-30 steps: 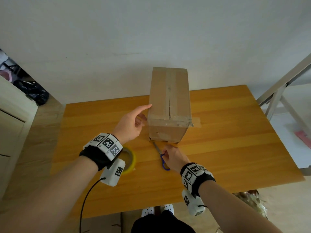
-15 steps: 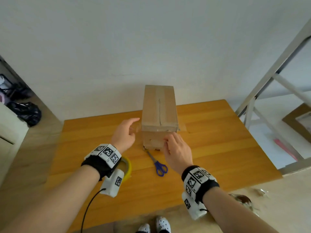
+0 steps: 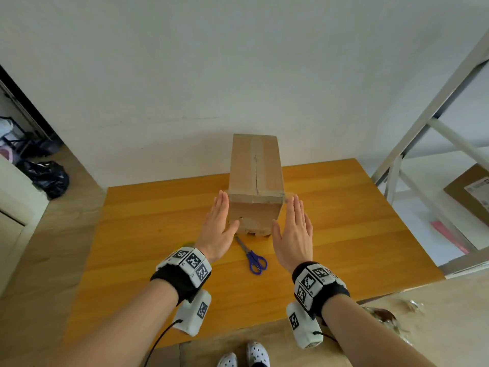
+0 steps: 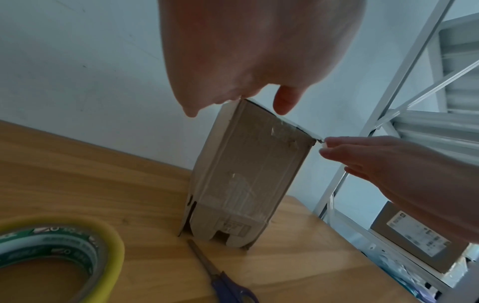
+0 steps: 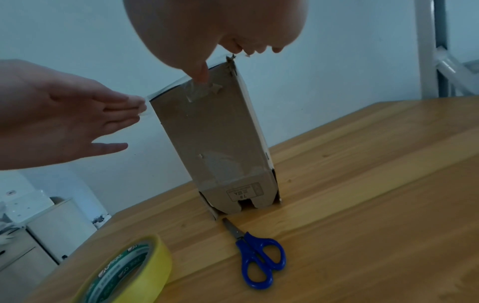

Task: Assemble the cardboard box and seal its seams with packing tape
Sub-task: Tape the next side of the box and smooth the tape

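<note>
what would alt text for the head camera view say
Two open hands, left hand and right hand, flank a tall upright cardboard box with clear tape along its top seam, standing on a wooden table. Blue-handled scissors lie on the table just in front of the box, between the wrists.

One cardboard box (image 3: 255,181), one pair of scissors (image 3: 252,256) and one roll of tape (image 5: 129,268) are on the table (image 3: 344,234). Two hands are raised, the left hand (image 3: 218,229) and the right hand (image 3: 293,231). A second box (image 3: 471,192) lies off the table's right edge.
</note>
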{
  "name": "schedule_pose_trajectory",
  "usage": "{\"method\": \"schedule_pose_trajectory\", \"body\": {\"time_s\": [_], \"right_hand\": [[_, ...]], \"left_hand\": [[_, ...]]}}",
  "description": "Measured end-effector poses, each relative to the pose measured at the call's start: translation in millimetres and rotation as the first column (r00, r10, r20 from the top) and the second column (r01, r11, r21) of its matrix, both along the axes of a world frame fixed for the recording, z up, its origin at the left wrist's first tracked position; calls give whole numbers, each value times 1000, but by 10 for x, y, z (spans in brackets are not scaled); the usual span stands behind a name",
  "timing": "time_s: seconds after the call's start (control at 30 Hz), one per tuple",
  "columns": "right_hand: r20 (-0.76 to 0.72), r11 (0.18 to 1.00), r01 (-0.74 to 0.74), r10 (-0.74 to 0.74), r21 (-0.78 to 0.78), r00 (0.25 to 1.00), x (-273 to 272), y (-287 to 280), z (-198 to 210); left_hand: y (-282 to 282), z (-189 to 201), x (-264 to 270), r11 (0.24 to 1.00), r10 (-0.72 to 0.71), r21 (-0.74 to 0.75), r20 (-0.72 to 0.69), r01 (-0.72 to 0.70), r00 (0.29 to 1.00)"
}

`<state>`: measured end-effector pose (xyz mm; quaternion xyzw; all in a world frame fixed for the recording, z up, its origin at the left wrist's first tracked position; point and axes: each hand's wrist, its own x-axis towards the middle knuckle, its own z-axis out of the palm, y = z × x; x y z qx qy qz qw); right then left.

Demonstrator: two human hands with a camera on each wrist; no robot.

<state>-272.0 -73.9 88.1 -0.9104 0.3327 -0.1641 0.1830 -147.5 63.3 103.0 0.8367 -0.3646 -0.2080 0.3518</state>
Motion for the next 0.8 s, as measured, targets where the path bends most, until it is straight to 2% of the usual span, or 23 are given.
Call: {"method": "schedule_pose_trajectory", "body": {"time_s": [0.2,0.47,0.8], "right_hand": [[-22,997,31,-29,66,999,75,25,3],[-27,997,18,-16,73,1000,143,19,-40],[-46,989,2,5,148,999,176,10,-74]], "left_hand": [[-72,26,-2,999,29,-29,-61,-31,998],[-135,40,-59,996,42,-71,-182,-56,982],[-167,-53,-40,994,76,-50,-300,-95,951]]}}
